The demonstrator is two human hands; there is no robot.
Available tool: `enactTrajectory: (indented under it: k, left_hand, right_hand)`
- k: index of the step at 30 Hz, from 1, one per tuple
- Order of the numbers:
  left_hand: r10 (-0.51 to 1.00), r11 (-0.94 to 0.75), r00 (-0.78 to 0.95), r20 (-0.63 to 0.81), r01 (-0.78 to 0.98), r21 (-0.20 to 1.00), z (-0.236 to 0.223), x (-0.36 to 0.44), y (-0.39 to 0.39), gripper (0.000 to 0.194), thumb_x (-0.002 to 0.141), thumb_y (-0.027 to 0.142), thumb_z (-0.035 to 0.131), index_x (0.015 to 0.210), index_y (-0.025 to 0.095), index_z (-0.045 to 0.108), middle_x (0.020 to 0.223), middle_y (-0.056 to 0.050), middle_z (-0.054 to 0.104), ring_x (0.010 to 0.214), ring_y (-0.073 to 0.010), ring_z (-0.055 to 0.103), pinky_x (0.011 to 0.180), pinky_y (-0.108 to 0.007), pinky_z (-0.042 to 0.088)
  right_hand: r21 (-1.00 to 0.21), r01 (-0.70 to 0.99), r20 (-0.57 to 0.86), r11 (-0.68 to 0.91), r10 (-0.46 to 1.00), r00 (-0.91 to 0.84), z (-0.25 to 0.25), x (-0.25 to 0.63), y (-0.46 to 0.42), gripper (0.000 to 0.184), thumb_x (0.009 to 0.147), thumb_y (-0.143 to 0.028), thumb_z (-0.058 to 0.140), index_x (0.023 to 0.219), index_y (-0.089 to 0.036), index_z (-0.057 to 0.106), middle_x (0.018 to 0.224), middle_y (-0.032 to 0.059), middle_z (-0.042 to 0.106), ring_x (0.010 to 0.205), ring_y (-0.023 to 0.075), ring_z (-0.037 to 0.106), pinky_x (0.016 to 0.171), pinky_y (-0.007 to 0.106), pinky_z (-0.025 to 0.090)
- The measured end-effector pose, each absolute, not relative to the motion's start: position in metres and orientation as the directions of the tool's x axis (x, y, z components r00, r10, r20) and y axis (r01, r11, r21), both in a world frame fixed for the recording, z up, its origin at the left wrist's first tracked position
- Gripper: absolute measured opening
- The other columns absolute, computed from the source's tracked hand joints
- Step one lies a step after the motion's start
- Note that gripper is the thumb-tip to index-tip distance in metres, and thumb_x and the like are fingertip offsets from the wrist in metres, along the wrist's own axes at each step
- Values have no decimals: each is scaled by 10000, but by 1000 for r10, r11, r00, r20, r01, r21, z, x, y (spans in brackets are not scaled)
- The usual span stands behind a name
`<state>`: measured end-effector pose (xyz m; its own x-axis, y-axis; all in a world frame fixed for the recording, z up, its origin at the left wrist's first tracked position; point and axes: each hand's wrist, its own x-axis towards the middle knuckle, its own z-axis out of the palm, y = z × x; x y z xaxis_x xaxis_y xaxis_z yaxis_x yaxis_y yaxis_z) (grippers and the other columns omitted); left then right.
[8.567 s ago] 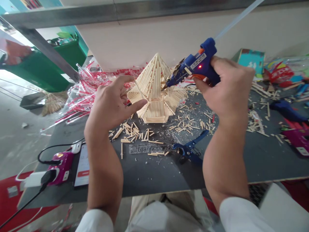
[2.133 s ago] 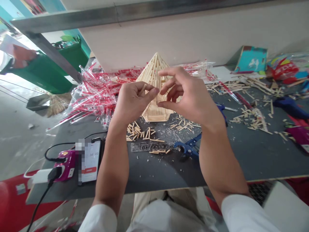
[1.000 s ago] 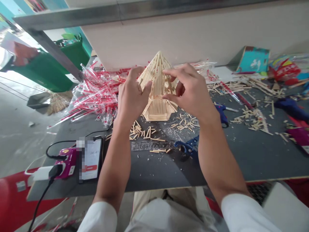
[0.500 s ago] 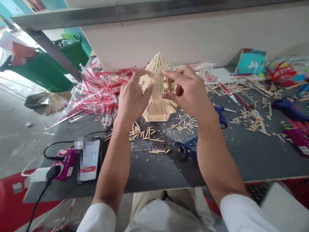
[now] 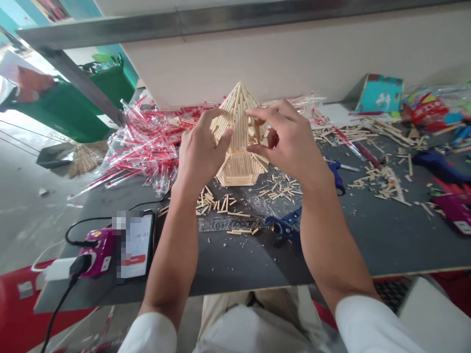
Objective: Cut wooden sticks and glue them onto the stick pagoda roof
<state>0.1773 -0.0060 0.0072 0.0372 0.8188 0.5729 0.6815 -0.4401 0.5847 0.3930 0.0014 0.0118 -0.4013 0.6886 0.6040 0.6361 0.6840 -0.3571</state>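
A model house (image 5: 241,166) built of thin wooden sticks stands upright on the dark table, with a pointed roof and a low, angular base. My left hand (image 5: 201,147) is curled round its left side, index finger at the roof and thumb by the left edge of the front stick panel (image 5: 239,128). On the other side, my right hand (image 5: 289,137) has its index finger and thumb tips at that panel's right edge, one above the other. Both hands appear to steady the model between them. My fingers and palms hide parts of its sides.
Short stick pieces (image 5: 221,202), a clear ruler (image 5: 231,223) and a blue tool (image 5: 287,226) lie in front. Red-and-clear wrappers (image 5: 147,142) heap up at left. A phone (image 5: 138,245) and purple power adapter (image 5: 96,252) sit near-left. A blue glue gun (image 5: 335,174) lies at right.
My hands and the model keep nearly the same pose. The whole view has shifted very slightly.
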Motion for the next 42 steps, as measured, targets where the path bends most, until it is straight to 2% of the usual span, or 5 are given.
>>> enactTrajectory:
  k: [17, 23, 31, 38, 42]
  left_hand:
    - [832, -466, 34, 554, 586, 663, 2, 182, -5, 406, 839, 150, 719, 1237, 203, 658, 500, 107, 315, 442, -92, 320, 550, -269, 322]
    - [861, -420, 18, 508, 588, 691, 3, 184, -6, 397, 848, 206, 717, 1238, 207, 642, 497, 99, 343, 443, -115, 343, 545, -302, 325]
    - [835, -460, 35, 549, 593, 661, 1, 185, -6, 372, 855, 189, 695, 1217, 237, 618, 491, 99, 347, 433, -122, 372, 552, -297, 289]
    - [834, -448, 45, 550, 637, 628, 1, 183, -6, 395, 860, 261, 712, 1241, 217, 616, 503, 87, 379, 460, -135, 393, 550, -308, 295]
    - [831, -451, 47, 554, 640, 622, 0, 181, -5, 389, 857, 262, 709, 1234, 232, 620, 501, 88, 385, 456, -135, 383, 553, -310, 290]
  right_hand:
    - [-319, 677, 599, 663, 694, -398, 12, 389, -4, 508, 941, -448, 677, 1421, -314, 580, 1245, 92, 595, 965, 273, 669, 857, 460, 566]
    - [-291, 690, 606, 663, 686, -403, 15, 387, -7, 470, 971, -488, 610, 1412, -327, 591, 1221, 91, 605, 879, 250, 655, 815, 456, 576]
    - [-253, 706, 624, 662, 669, -404, 12, 385, -7, 488, 999, -505, 546, 1428, -278, 589, 1150, 91, 600, 830, 219, 628, 827, 437, 577]
    - [-239, 715, 610, 658, 674, -417, 13, 385, -7, 491, 1013, -458, 529, 1471, -282, 545, 1188, 100, 598, 812, 209, 623, 831, 442, 572]
    - [-245, 709, 621, 662, 669, -410, 12, 386, -7, 465, 998, -480, 549, 1414, -280, 610, 1137, 87, 602, 794, 206, 612, 815, 441, 571]
